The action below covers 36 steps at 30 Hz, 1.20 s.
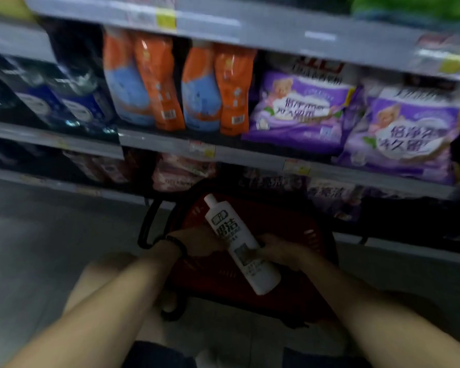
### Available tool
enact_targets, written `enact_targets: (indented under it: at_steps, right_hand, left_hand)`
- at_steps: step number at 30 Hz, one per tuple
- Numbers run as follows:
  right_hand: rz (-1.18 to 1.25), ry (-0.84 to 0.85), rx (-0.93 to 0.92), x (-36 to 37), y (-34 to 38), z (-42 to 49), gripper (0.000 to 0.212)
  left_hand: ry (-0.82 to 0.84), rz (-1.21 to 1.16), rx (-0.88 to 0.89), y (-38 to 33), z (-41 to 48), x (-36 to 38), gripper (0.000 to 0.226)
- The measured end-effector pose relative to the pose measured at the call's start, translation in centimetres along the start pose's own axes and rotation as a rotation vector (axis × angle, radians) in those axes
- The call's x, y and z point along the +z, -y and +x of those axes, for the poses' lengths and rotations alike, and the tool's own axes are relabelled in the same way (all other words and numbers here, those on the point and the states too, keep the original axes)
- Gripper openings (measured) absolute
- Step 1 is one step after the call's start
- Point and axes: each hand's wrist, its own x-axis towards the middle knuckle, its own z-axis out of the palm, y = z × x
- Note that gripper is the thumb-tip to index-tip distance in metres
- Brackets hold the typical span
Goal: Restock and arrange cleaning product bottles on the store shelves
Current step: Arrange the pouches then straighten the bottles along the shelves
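My right hand (279,251) is wrapped around the lower half of a white bottle (246,258), fingers curled at its side and holding it. My left hand (197,241) meets the same bottle higher up, beside the dark printed label. Its fingertips are hidden behind the bottle, so I cannot tell whether it grips or only touches. A dark bracelet (176,245) sits on the left wrist. The bottle is tilted, its white cap pointing up and away toward the shelves and its base toward me. It is held above a red shopping basket (311,235) that stands on the grey floor (51,235) just in front of the shelving, with a black handle (146,227) hanging at its left side. On the shelf above stand orange-and-blue refill pouches (144,81). To their right are purple bags printed with a bear (303,112), and to their left dark blue packs (72,102). Pink packs (181,171) lie on the lower shelf just behind the basket. A yellow price tag (166,19) is on the top shelf edge. The view is blurred.
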Motion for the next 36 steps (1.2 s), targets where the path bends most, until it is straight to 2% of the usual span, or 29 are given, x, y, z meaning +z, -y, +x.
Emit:
enact_targets:
  at_steps: [2,4,7,11,13,15,17,20,24,30,36]
  right_hand:
    - [0.046,-0.045,-0.077,0.2,1.7,-3.2,0.078]
    - [0.105,-0.125,-0.172,0.2,3.5,-6.4,0.074]
    - [0.19,-0.197,-0.338,0.7,6.8,-11.2,0.054]
    - [0.244,-0.224,-0.538,1.4,11.1,-17.3,0.045]
    - [0.243,-0.243,-0.618,0.9,13.1,-19.7,0.043]
    - [0.224,-0.236,-0.691,0.4,15.2,-22.4,0.045]
    - [0.196,-0.238,-0.753,0.0,17.6,-24.9,0.044]
    - [0.206,-0.269,-0.837,-0.8,21.5,-28.6,0.039]
    - [0.217,-0.255,-0.902,-2.1,26.3,-34.4,0.048]
    - [-0.017,-0.338,-0.935,-3.3,32.3,-42.8,0.053]
    - [0.05,-0.402,-1.088,-3.8,37.8,-46.8,0.04]
  left_hand:
    - [-0.008,-0.104,0.06,-1.8,-3.1,1.2,0.053]
    - [-0.065,-0.363,0.12,-3.4,-5.9,1.9,0.045]
    - [-0.242,-0.626,0.246,-5.4,-8.8,1.9,0.033]
    - [-0.313,-0.818,0.441,-9.1,-12.7,1.4,0.047]
    - [-0.438,-0.858,0.554,-11.2,-15.2,0.9,0.046]
    - [-0.573,-0.867,0.653,-13.3,-17.4,0.0,0.042]
    - [-0.621,-0.887,0.717,-15.5,-20.0,-1.3,0.04]
    - [-0.665,-0.88,0.821,-18.8,-24.3,-3.8,0.035]
    - [-0.703,-0.849,0.906,-23.2,-30.7,-7.4,0.031]
    - [-0.784,-0.749,0.997,-29.0,-40.1,-11.9,0.035]
    - [-0.845,-0.585,1.087,-33.6,-46.8,-15.5,0.032]
